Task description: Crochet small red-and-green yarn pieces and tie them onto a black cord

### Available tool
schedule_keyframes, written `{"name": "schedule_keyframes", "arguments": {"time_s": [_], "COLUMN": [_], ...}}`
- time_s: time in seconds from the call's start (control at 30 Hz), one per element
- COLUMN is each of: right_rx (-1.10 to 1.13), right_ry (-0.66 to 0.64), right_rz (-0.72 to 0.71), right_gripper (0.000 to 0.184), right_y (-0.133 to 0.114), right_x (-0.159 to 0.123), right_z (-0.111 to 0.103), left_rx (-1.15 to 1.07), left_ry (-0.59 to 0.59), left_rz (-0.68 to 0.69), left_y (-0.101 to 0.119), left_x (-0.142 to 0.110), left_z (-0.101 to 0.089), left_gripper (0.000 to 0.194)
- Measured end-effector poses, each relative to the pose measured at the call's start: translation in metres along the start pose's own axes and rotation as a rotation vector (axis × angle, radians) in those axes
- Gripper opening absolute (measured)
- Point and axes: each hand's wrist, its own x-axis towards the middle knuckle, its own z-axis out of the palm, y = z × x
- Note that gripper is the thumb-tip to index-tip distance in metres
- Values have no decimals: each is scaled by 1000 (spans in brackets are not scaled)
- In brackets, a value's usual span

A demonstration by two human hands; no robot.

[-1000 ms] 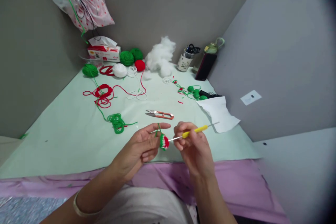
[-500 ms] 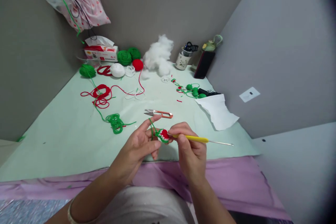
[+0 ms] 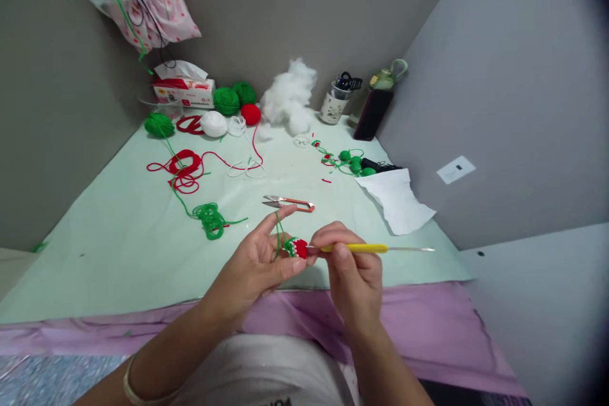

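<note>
Between thumb and fingers, my left hand is closed on a small crocheted piece in red, white and green. Green yarn loops from the piece over my raised left index finger. My right hand grips a yellow-handled crochet hook held almost level. One metal end of the hook meets the red part of the piece; whether it passes through a stitch I cannot tell. The other metal end points right. Just beyond my left fingertip lie orange-handled thread snips.
A tangle of green yarn and a red yarn coil lie left. Behind are a white yarn ball, fluffy white stuffing and a tissue box. White paper, a cup and a phone stand or lie right.
The hook has swung from tilted up to nearly level, its tip staying at the crocheted piece. The piece has turned in my left hand, whose thumb has shifted right along its lower edge.
</note>
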Motion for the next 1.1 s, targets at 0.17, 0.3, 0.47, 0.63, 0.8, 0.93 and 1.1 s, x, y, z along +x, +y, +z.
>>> {"name": "schedule_keyframes", "arguments": {"time_s": [0.17, 0.3, 0.47, 0.63, 0.8, 0.93, 1.1], "right_rx": [159, 386, 393, -15, -193, -171, 17], "right_ry": [86, 110, 45, 88, 73, 123, 158], "right_rz": [119, 305, 278, -4, 37, 57, 95], "right_gripper": [27, 29, 24, 18, 16, 12, 13], "right_y": [-12, -18, -9, 5, 9, 13, 17], "right_x": [9, 16, 9, 0, -1, 3, 9], "right_z": [-11, -18, -10, 2, 4, 4, 3], "left_rx": [10, 4, -42, -81, 51, 208, 645], "left_ry": [-41, -46, -59, -17, 106, 117, 104], "left_rz": [-89, -87, -53, -19, 130, 174, 295], "left_y": [0, -2, -7, -13, -22, -20, 6], "left_x": [0, 0, 3, 8, 10, 9, 8], "left_z": [-6, -8, -2, 3, 4, 0, -20], "left_gripper": [73, 44, 24, 19, 25, 26, 18]}}
